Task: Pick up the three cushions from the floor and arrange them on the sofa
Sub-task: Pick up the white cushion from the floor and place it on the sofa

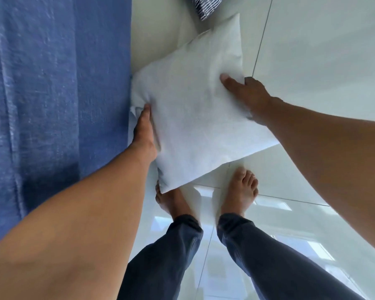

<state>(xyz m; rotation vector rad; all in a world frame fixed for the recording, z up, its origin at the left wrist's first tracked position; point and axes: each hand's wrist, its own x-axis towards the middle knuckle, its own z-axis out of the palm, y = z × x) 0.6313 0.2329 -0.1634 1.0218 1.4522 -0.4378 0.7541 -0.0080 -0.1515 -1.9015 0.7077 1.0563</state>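
A plain white cushion (193,109) is held just above the glossy floor, tilted like a diamond, right beside the blue sofa (52,94). My left hand (144,131) grips its left edge, fingers hidden underneath. My right hand (245,92) grips its right edge with the thumb on top. A second cushion with a dark blue and white pattern (206,5) lies on the floor at the top edge, only a corner showing. No third cushion is in view.
The sofa's blue fabric fills the whole left side. Pale glossy floor tiles (312,50) spread to the right. My bare feet (240,191) and dark trouser legs stand directly below the held cushion.
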